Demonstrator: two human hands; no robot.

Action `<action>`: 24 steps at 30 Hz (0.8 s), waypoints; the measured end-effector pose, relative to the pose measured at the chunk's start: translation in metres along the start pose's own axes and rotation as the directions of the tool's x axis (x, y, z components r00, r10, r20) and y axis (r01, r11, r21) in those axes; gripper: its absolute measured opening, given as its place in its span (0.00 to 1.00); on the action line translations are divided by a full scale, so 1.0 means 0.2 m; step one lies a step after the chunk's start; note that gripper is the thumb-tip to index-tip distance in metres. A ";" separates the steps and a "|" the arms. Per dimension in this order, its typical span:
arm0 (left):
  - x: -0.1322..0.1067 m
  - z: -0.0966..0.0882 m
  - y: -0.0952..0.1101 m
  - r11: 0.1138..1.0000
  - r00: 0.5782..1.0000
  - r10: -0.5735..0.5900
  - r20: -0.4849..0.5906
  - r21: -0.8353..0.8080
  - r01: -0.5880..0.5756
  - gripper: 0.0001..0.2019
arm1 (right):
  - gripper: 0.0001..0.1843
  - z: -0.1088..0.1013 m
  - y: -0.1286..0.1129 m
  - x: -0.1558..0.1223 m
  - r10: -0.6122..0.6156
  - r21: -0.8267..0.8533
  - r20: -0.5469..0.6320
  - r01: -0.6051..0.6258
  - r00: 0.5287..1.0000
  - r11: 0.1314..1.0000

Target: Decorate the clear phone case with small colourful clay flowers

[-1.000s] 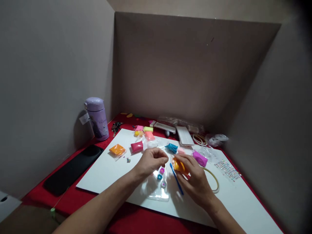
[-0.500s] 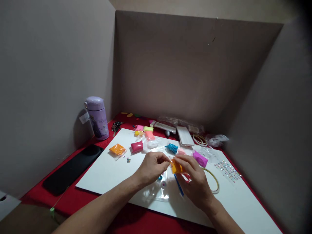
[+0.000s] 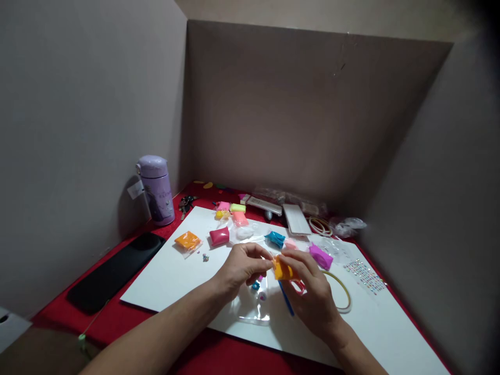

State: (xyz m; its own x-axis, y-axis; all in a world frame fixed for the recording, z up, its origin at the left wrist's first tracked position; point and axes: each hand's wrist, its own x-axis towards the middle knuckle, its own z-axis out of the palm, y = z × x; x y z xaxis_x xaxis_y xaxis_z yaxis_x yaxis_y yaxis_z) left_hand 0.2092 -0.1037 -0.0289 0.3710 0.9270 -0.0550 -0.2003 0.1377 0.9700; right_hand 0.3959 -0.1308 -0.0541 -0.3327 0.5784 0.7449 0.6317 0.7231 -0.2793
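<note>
Between my hands, above the white board [image 3: 172,284], is a small clear packet of orange modelling clay [image 3: 282,269]. My right hand [image 3: 312,286] grips it from the right, fingers over its top. My left hand [image 3: 244,268] is closed in a pinch at the packet's left edge. Below the hands lies a clear plastic sheet or bag [image 3: 252,312] with a small blue piece [image 3: 255,286] and a small pale round piece [image 3: 262,296] on it. A blue stick-like tool [image 3: 286,299] and red scissor-like handles [image 3: 299,287] show partly beside my right hand.
Packets of orange [image 3: 188,240], crimson [image 3: 219,237], blue [image 3: 275,239] and purple [image 3: 321,257] clay lie around the board. A yellowish ring [image 3: 344,289] and a gem sticker sheet [image 3: 365,276] are at right. A purple bottle [image 3: 156,190] and black phone-like slab [image 3: 115,271] stand left.
Both hands stay at the packet with only slight finger shifts. My left fingers have lowered slightly, and a little more of the small pieces beneath shows. The view has shifted very slightly.
</note>
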 end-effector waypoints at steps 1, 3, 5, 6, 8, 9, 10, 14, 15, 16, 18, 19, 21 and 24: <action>0.00 0.00 0.00 1.000 1.000 -0.008 -0.003 -0.011 0.008 0.10 | 0.23 0.00 0.00 0.00 -0.005 -0.007 -0.007 0.005 1.000 1.000; -0.01 0.01 0.00 0.998 0.999 -0.044 -0.013 -0.035 0.043 0.11 | 0.23 0.00 0.00 0.00 -0.013 -0.024 -0.017 0.012 1.000 1.000; 0.00 0.01 0.01 0.993 0.994 -0.103 -0.024 -0.062 0.101 0.10 | 0.23 0.01 0.00 0.00 -0.023 -0.046 -0.020 0.022 1.000 0.999; 0.00 0.01 0.01 0.988 0.991 -0.134 -0.024 -0.075 0.132 0.10 | 0.23 0.01 0.00 0.00 -0.030 -0.059 -0.020 0.029 0.999 0.998; 0.00 0.01 0.02 0.978 0.982 -0.186 -0.012 -0.095 0.184 0.09 | 0.23 0.01 0.01 -0.01 -0.043 -0.079 -0.017 0.041 0.999 0.996; 0.00 0.01 0.02 0.975 0.980 -0.201 -0.002 -0.100 0.200 0.09 | 0.23 0.00 0.01 -0.01 -0.046 -0.087 -0.019 0.044 0.999 0.995; -0.01 0.01 0.03 0.973 0.978 -0.207 0.006 -0.100 0.207 0.08 | 0.23 0.00 0.01 -0.01 -0.047 -0.091 -0.026 0.045 0.999 0.995; -0.02 0.03 0.02 0.989 0.991 -0.133 -0.020 -0.070 0.131 0.08 | 0.24 0.00 0.01 -0.01 -0.032 -0.076 -0.034 0.029 0.999 0.997; -0.02 0.03 0.02 0.994 0.994 -0.101 -0.033 -0.054 0.099 0.07 | 0.25 0.00 0.01 -0.01 -0.031 -0.073 -0.027 0.029 0.999 0.997; -0.02 0.04 0.01 0.997 0.997 -0.068 -0.046 -0.036 0.067 0.08 | 0.25 0.00 0.01 -0.01 -0.032 -0.072 -0.021 0.031 0.999 0.997; -0.02 0.04 0.01 1.000 0.997 -0.010 -0.071 0.005 0.010 0.09 | 0.25 0.01 0.01 0.00 -0.044 -0.078 -0.021 0.042 0.999 0.996; -0.02 0.05 0.01 1.000 0.996 0.018 -0.083 0.026 -0.016 0.10 | 0.26 0.01 0.01 0.00 -0.050 -0.080 -0.022 0.048 0.998 0.996; -0.02 0.05 0.01 0.996 0.993 0.069 -0.099 0.065 -0.062 0.10 | 0.26 0.01 0.00 0.00 -0.068 -0.087 -0.026 0.065 0.997 0.994; -0.02 0.06 0.02 0.988 0.988 0.114 -0.104 0.119 -0.101 0.07 | 0.26 0.01 0.00 0.01 -0.104 -0.097 -0.030 0.101 0.994 0.990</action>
State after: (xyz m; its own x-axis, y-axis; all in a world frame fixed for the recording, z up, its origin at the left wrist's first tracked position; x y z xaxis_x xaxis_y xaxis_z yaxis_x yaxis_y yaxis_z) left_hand 0.2177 -0.1112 -0.0230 0.2493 0.9679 0.0314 -0.1279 0.0007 0.9918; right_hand 0.3949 -0.1287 -0.0533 -0.3754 0.4886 0.7876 0.6601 0.7375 -0.1428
